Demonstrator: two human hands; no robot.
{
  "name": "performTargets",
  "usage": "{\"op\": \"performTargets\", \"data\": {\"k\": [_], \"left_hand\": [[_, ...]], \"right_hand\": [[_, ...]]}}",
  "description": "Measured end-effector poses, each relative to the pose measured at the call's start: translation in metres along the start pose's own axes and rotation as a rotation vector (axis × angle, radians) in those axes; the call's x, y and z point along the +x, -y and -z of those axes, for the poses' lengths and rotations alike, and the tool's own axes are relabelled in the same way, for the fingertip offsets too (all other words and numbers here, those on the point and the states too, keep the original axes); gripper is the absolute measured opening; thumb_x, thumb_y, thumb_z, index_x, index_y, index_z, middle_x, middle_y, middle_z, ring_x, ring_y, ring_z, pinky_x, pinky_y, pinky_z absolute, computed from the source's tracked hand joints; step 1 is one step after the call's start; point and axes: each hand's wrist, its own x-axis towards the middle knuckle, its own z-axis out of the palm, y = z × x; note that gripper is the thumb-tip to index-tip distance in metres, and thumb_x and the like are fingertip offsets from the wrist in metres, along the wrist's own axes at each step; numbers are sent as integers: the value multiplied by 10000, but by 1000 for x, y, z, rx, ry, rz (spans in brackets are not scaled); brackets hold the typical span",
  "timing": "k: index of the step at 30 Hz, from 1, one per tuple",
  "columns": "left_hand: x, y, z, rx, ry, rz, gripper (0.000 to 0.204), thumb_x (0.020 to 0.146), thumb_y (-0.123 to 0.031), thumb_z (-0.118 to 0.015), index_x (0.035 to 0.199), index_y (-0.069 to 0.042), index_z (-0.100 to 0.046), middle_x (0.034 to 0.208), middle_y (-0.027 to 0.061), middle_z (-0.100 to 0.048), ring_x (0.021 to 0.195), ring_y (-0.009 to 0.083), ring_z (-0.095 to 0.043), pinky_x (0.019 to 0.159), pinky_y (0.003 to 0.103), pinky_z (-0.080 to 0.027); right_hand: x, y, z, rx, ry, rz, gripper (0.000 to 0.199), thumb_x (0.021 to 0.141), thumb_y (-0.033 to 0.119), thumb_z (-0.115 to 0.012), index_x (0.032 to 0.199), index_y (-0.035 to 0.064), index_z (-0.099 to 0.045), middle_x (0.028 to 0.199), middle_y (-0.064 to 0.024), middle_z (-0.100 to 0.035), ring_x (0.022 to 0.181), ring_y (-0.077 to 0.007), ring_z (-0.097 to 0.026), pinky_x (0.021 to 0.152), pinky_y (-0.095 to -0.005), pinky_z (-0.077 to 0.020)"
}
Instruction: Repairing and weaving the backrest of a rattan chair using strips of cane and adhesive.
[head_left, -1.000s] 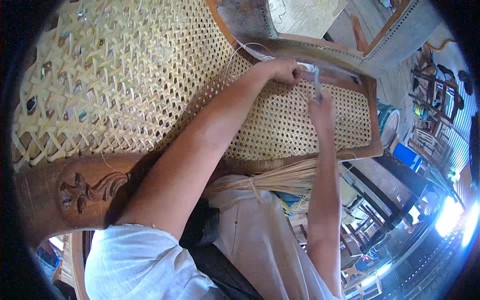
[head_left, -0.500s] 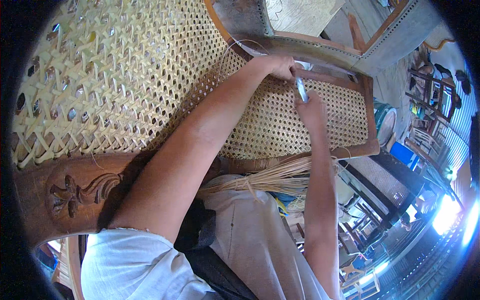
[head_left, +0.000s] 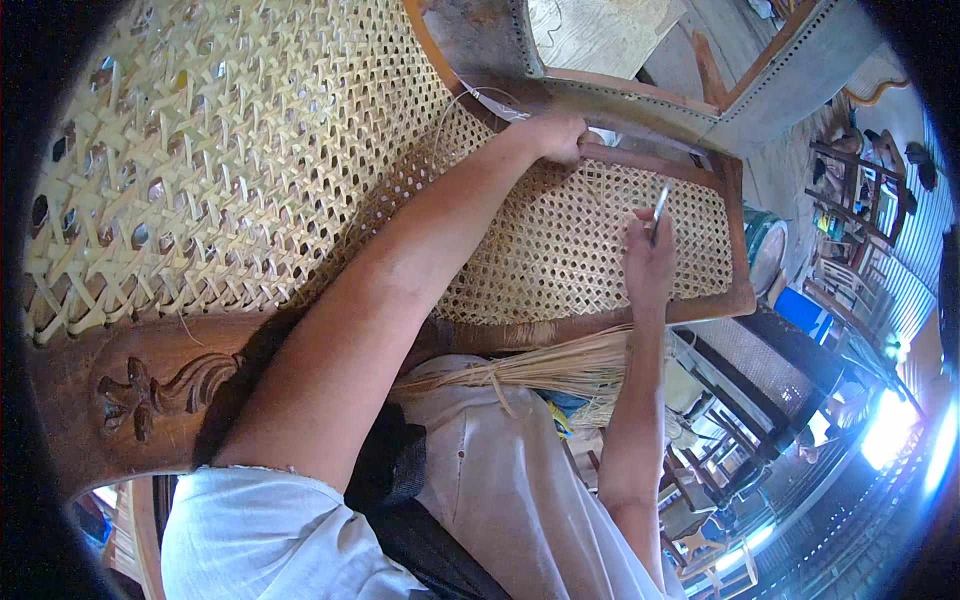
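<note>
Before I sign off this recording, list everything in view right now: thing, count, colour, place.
Large cane panel: one, straw, upper left
Smaller cane panel: one, straw, centre right
Carved wooden rail: one, brown, lower left
Perforated frame: one, grey and brown, upper right
Strand bundle: one, pale straw, below smaller panel
Slim tool: one, silvery, over smaller panel
Drum: one, green, right
Box-like object: one, blue, right
Background furniture: several, mostly dark, right
Sleeve: one, white, lower left
Left hand: one, bare, smaller panel's upper edge
Right hand: one, bare, holding tool
</note>
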Motion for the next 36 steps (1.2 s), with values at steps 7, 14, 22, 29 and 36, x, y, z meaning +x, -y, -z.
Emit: {"op": "performTargets", "data": {"k": [7,14,22,29,36], "left_hand": [[-2,-3,1,8,29,10,250,685,-169,-757,917,-87,-714,929,126,-701,891,280,-660,789,381,-509],[3,-8,1,93,79,0,262,704,-174,-754,955,-116,-710,957,109,-703,915,249,-662,819,370,-512],[0,-31,-6,-208,257,-181,276,745,-165,-750,1020,-148,-727,1017,49,-713,913,177,-659,847,329,-509],[-1,-36,-7,-174,339,-192,208,818,-287,-729,990,-169,-736,968,21,-716,868,155,-646,780,327,-495],[13,-23,-16,-520,318,-229,217,866,-251,-679,1024,-104,-699,925,10,-694,870,134,-615,822,299,-473]], "right_hand": [[-175,17,63,-203,491,-18,188,959,184,-498,1046,37,-576,830,-199,-644,721,-393,-633,630,-468,-488],[-236,-23,105,-842,469,-175,168,899,131,-534,1040,52,-582,737,-217,-617,670,-408,-622,585,-488,-470],[-201,-99,139,2,269,-336,296,972,281,-551,1097,17,-602,934,-134,-681,840,-214,-642,764,-350,-488],[-121,-48,195,588,-420,-220,356,945,305,-582,1119,-6,-592,1087,-79,-650,801,-137,-613,685,-225,-449],[-41,25,119,-26,-318,-131,351,968,209,-516,1276,44,-539,1050,-54,-627,798,-153,-578,760,-294,-464]]}}
